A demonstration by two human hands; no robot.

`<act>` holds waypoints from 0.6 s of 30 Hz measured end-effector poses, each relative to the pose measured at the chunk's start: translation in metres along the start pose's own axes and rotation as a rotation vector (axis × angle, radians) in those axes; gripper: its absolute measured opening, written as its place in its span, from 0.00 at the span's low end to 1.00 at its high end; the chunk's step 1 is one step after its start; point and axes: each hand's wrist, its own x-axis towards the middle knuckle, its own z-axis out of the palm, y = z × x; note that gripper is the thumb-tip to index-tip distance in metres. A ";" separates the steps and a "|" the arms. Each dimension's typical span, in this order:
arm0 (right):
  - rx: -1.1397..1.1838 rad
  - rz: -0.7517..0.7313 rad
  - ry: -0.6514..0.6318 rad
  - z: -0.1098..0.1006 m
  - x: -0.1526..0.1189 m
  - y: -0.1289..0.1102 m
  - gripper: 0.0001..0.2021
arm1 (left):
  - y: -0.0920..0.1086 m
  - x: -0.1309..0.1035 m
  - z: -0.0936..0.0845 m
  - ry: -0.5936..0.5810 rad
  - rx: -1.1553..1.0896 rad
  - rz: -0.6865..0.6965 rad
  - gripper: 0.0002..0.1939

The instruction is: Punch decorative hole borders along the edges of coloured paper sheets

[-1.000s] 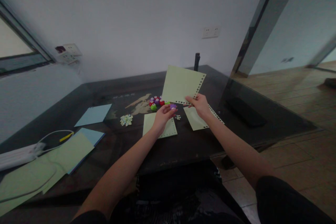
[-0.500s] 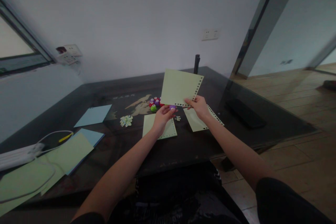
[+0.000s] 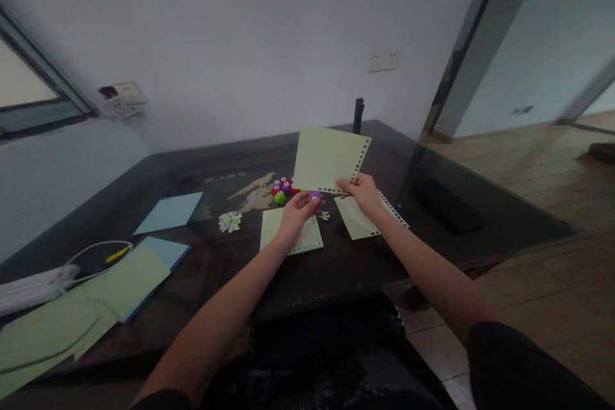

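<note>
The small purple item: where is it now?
In the head view, the small purple item is in the left hand, near the picture's middle, at the lower edge of the raised pale-green sheet.

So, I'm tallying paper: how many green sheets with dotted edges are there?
3: raised sheet in the right hand; left sheet on the table, partly behind the left hand; right sheet, partly behind the right hand. More could be hidden.

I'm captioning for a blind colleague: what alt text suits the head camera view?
A person's right hand holds up a pale green sheet with holes along two edges, while the left hand grips a small purple object. On the dark table lie two more punched sheets and a heap of pale pieces.
</note>
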 end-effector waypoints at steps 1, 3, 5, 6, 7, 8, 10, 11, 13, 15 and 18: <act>-0.003 -0.002 -0.002 0.000 0.000 0.000 0.18 | 0.000 0.000 0.000 -0.001 -0.001 0.003 0.21; -0.002 -0.006 -0.006 0.000 0.000 0.000 0.18 | -0.001 0.000 0.000 -0.003 0.000 0.006 0.21; 0.002 -0.011 -0.009 0.000 0.000 -0.001 0.18 | -0.001 0.000 -0.001 -0.004 0.002 0.006 0.21; 0.002 -0.012 -0.011 0.000 0.000 -0.001 0.18 | -0.001 0.001 -0.001 -0.004 0.002 0.006 0.21; 0.003 -0.013 -0.012 0.000 0.000 -0.001 0.18 | -0.001 0.001 -0.001 -0.003 0.002 0.005 0.21; 0.003 -0.013 -0.015 0.000 0.000 -0.001 0.18 | -0.001 0.001 -0.001 -0.003 0.003 0.004 0.20; 0.005 -0.014 -0.020 0.000 0.000 -0.001 0.18 | -0.001 0.001 -0.001 -0.003 0.003 0.002 0.20; 0.004 -0.014 -0.021 0.000 0.000 -0.001 0.18 | -0.001 0.001 0.000 -0.003 0.002 0.002 0.20; -0.003 -0.012 -0.022 0.000 0.000 -0.001 0.18 | -0.001 0.000 0.000 -0.003 0.002 0.001 0.20; -0.018 -0.009 -0.020 0.000 0.000 -0.001 0.19 | 0.000 -0.001 0.000 -0.003 0.003 0.001 0.20; -0.034 -0.015 -0.043 -0.001 -0.001 0.000 0.17 | 0.000 -0.001 0.001 -0.002 0.002 0.000 0.19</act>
